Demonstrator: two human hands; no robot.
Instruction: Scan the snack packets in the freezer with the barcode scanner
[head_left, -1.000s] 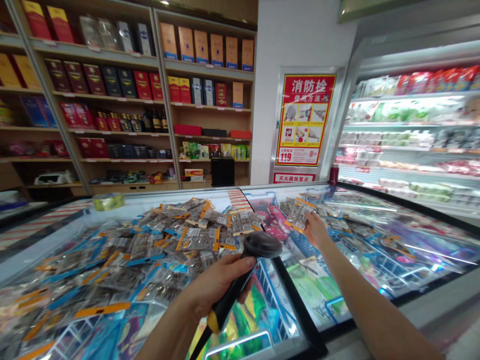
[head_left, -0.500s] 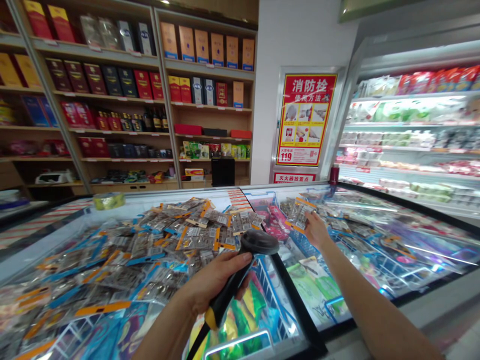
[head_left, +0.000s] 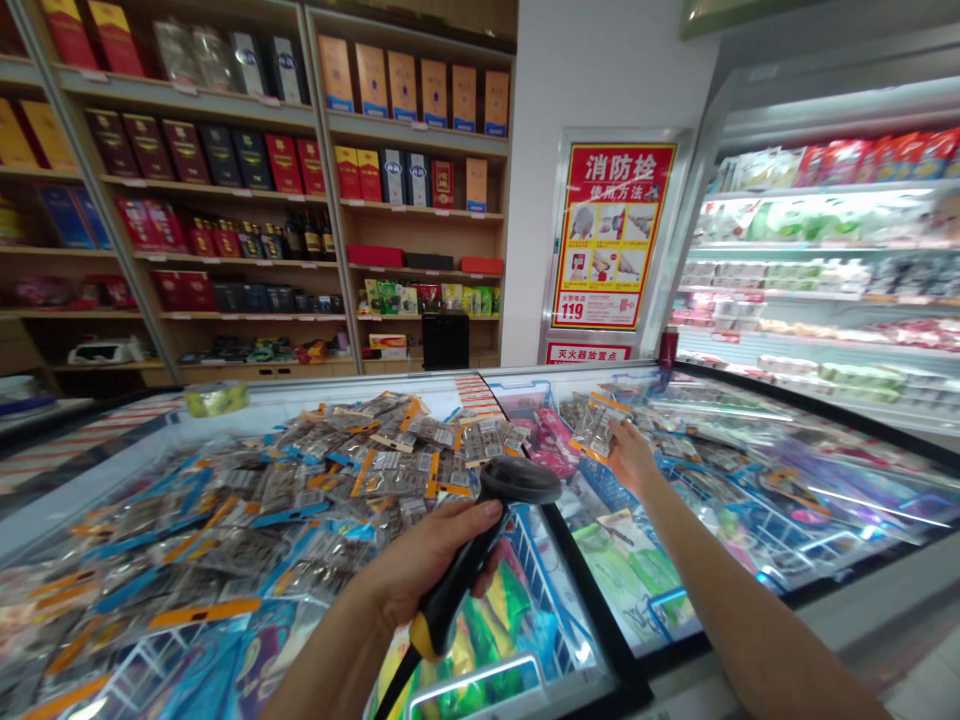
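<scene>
My left hand (head_left: 442, 560) is wrapped round the black handle of a barcode scanner (head_left: 517, 482), whose head points away to the right and whose cord hangs down below my wrist. In my right hand (head_left: 631, 452) is a clear snack packet (head_left: 598, 424) with orange edges, gripped by its right side over the chest freezer. Many similar packets (head_left: 390, 475) with orange or blue edges lie heaped on the freezer's left glass, just beyond the scanner. Some of my right fingers are hidden behind the packet.
A black frame bar (head_left: 592, 600) divides the freezer (head_left: 645, 640), with wire baskets (head_left: 540, 590) of colourful bags inside. A tape roll (head_left: 216, 399) sits at the back left. Boxed goods fill shelves (head_left: 420, 215) behind; a lit refrigerated display (head_left: 825, 245) stands at right.
Almost nothing differs. Both hands keep their hold on the scanner and the packet, and the view has shifted very slightly.
</scene>
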